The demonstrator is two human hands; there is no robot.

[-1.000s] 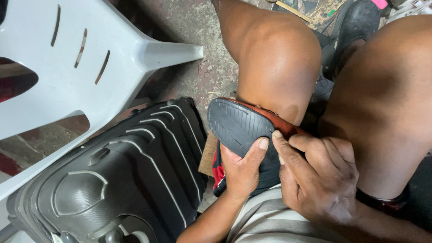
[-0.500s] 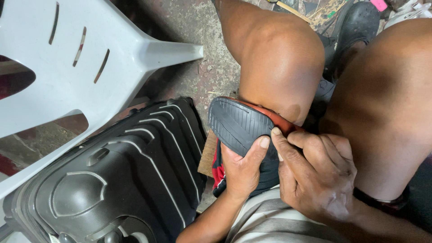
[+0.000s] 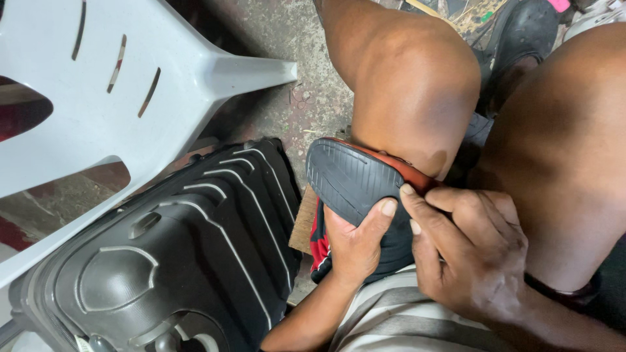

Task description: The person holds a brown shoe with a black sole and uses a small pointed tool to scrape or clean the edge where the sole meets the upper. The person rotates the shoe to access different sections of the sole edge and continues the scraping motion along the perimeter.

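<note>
**A:** Where is the shoe, and how do you have it?

**B:** You hold it sole up, wedged against your left knee, above your lap. The grooved black sole faces the camera; the red upper shows only as a thin strip along the far edge. The knee appears to serve as a brace, so the shoe cannot slide away under pressure.

**A:** State of the left hand?

**B:** Closed on the shoe from below, thumb lying flat on the sole. It carries the weight and fixes the angle.

**A:** And the right hand?

**B:** Curled over the near edge, fingertips pressing where sole meets upper. Whether it holds anything small, you cannot tell.

**A:** Surroundings?

**B:** A dark ribbed suitcase lies on the concrete floor just left of your lap, a pale plastic chair beyond it. Another black shoe lies past your knees.
</note>
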